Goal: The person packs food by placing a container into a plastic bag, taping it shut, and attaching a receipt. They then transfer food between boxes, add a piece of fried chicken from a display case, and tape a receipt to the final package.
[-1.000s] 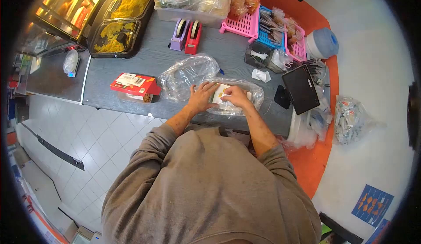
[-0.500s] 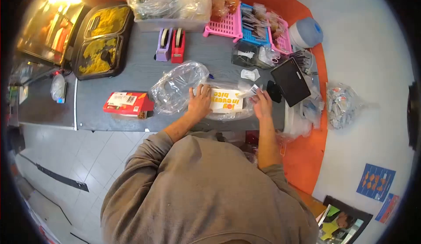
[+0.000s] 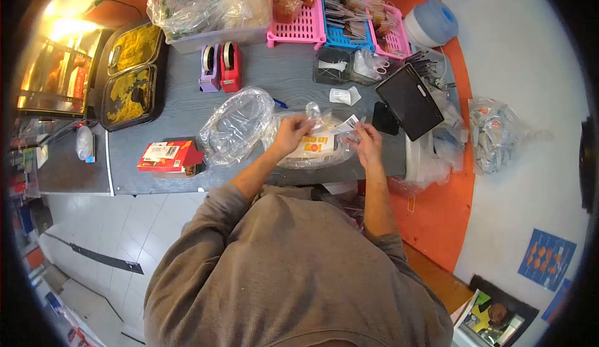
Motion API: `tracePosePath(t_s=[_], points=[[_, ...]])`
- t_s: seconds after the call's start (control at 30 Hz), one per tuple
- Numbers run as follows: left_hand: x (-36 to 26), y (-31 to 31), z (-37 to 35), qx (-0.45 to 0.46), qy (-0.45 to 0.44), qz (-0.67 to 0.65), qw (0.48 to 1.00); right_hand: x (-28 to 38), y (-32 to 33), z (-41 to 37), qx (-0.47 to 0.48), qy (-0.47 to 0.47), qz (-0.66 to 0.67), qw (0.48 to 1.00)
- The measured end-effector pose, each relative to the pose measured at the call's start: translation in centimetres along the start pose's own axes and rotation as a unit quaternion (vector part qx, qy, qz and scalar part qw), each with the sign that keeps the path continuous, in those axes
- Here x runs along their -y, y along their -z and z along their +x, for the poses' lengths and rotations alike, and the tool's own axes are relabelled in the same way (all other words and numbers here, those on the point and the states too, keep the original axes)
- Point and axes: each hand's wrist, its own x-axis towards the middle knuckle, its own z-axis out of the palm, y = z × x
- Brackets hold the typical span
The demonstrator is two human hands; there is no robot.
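A box with a white lid and orange-yellow lettering [image 3: 319, 147] lies inside a clear plastic bag [image 3: 342, 156] at the counter's front. My left hand [image 3: 292, 137] is over the box's left side, its thumb and fingers pinched on the bag's loose plastic. Between my hands, a white printed label with a barcode [image 3: 345, 124] is held up over the box. Its right end is pinched in the fingertips of my right hand [image 3: 368, 145]. To the left lie another clear plastic bag [image 3: 234, 125] and a red box with a white label [image 3: 167, 157].
Tape dispensers, one purple [image 3: 210, 69] and one red [image 3: 230, 67], stand behind the bags. A dark tablet [image 3: 410, 102] leans at the right, near a crumpled white paper [image 3: 344, 96]. Pink [image 3: 298, 33] and blue [image 3: 344, 35] baskets line the back. A black food tray [image 3: 132, 76] sits left.
My left hand has lifted off the box lid and moved right to pinch the plastic. The label, in my right hand, has come left over the box. The camera view has shifted slightly.
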Motion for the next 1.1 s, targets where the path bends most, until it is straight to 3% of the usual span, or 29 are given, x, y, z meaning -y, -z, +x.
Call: tracePosePath(t_s=[0.03, 0.1, 0.13, 0.2, 0.23, 0.3, 0.37, 0.43, 0.5, 0.53, 0.57, 0.63, 0.67, 0.73, 0.77, 0.8, 0.83, 0.9, 0.93, 1.1], points=[[0.1, 0.4, -0.7, -0.006, 0.003, 0.007, 1.0, 0.3, 0.1, 0.1, 0.006, -0.005, 0.006, 1.0], [0.3, 0.0, -2.8, -0.007, -0.021, 0.182, 0.983, 0.9, 0.6, 0.0, 0.036, 0.023, -0.044, 0.998], [0.8, -0.5, -3.5, -0.037, -0.087, 0.168, 0.981, 0.8, 1.4, 0.5, 0.045, 0.018, -0.04, 0.998], [0.9, -2.1, -3.9, -0.107, -0.098, 0.192, 0.971, 0.7, 2.4, 1.6, 0.111, 0.122, -0.201, 0.966], [0.8, -2.8, -3.7, -0.165, -0.114, 0.207, 0.958, 0.7, 2.4, 1.9, 0.121, 0.118, -0.196, 0.966], [1.4, -3.4, -3.4, -0.161, -0.114, 0.225, 0.954, 1.1, 2.8, 1.9, 0.115, 0.184, -0.256, 0.942], [3.7, -3.6, -3.4, -0.145, -0.119, 0.41, 0.893, 1.0, 3.1, 2.0, 0.097, 0.189, -0.209, 0.955], [4.0, -4.2, -4.0, -0.156, -0.13, 0.411, 0.889, 0.9, 3.1, 2.2, 0.078, 0.199, -0.16, 0.964], [4.3, -4.6, -3.8, -0.169, -0.131, 0.438, 0.873, 0.7, 3.6, 2.4, -0.116, 0.077, 0.063, 0.988], [4.3, -4.8, -3.7, -0.174, -0.131, 0.439, 0.872, 0.6, 3.9, 2.5, -0.184, 0.067, 0.077, 0.978], [4.4, -4.9, -3.7, -0.182, -0.135, 0.433, 0.872, 1.1, 4.8, 2.8, -0.179, 0.067, 0.077, 0.978], [4.5, -4.6, -3.9, -0.191, -0.137, 0.431, 0.871, 3.6, 7.2, 3.5, -0.269, 0.181, 0.017, 0.946], [4.9, -4.1, -3.7, -0.177, -0.095, 0.407, 0.891, 4.2, 9.3, 4.0, -0.269, 0.18, 0.021, 0.946], [3.8, -3.9, -3.5, -0.156, -0.056, 0.385, 0.908, 5.0, 13.2, 4.5, -0.075, 0.16, -0.158, 0.971], [2.6, -4.1, -3.6, -0.198, -0.036, 0.276, 0.94, 4.8, 14.1, 4.3, -0.044, 0.089, -0.242, 0.965], [1.7, -4.2, -3.5, -0.235, -0.014, 0.162, 0.958, 3.7, 14.8, 4.6, -0.027, 0.083, -0.274, 0.958], [1.9, -4.1, -3.1, -0.227, -0.014, 0.163, 0.96, 2.3, 15.7, 5.0, -0.01, 0.076, -0.307, 0.948], [2.4, -4.2, -2.6, -0.246, -0.001, -0.055, 0.968, 0.0, 17.2, 6.1, -0.004, 0.091, -0.304, 0.948], [-1.4, -5.3, -2.9, -0.241, 0.01, -0.12, 0.963, -0.4, 16.8, 6.3, 0.011, 0.107, -0.298, 0.949], [-0.4, -2.9, -3.5, -0.156, 0.02, -0.121, 0.98, 1.1, 14.0, 6.2, 0.07, 0.13, -0.393, 0.908]])
